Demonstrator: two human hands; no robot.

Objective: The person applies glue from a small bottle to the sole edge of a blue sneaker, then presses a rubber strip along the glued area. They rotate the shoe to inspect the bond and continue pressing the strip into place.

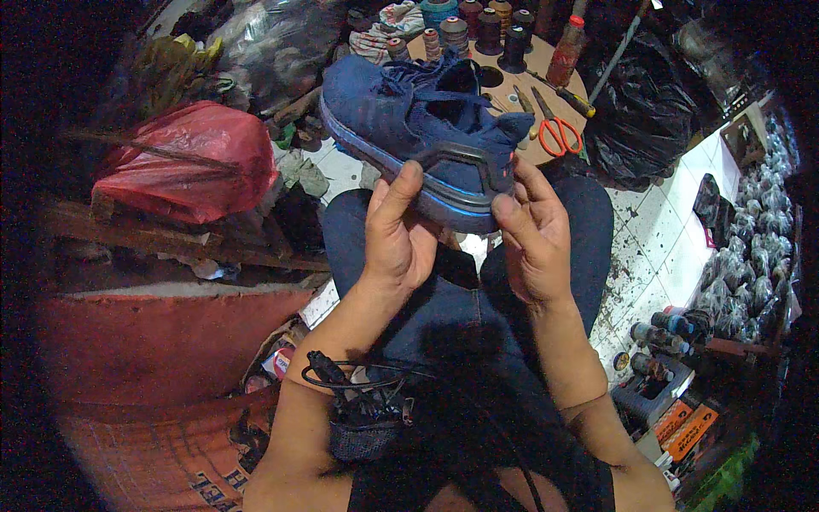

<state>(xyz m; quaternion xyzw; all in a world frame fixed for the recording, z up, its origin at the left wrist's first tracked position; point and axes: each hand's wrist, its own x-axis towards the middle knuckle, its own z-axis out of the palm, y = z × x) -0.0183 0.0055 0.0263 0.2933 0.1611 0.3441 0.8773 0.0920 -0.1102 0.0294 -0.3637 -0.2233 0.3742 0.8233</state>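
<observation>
A dark blue lace-up sneaker [409, 128] is held up in front of me above my knees, its toe pointing to the far left and its side turned toward me. My left hand [399, 226] grips the sole near its middle, thumb pressed on the sidewall. At the heel, my right hand [536, 226] is closed on the shoe, the thumb on the lower edge and fingers behind. Just beyond the heel, orange-handled scissors [559, 135] lie on a round wooden board [542, 72].
Several thread spools [489, 32], a red-capped bottle [566, 51] and a yellow-handled tool [578, 102] are on the board. A red plastic bag [188, 162] sits at left, a black bag [648, 111] at right. Many plastic-wrapped items [742, 256] line the far right. A cable [367, 371] crosses my lap.
</observation>
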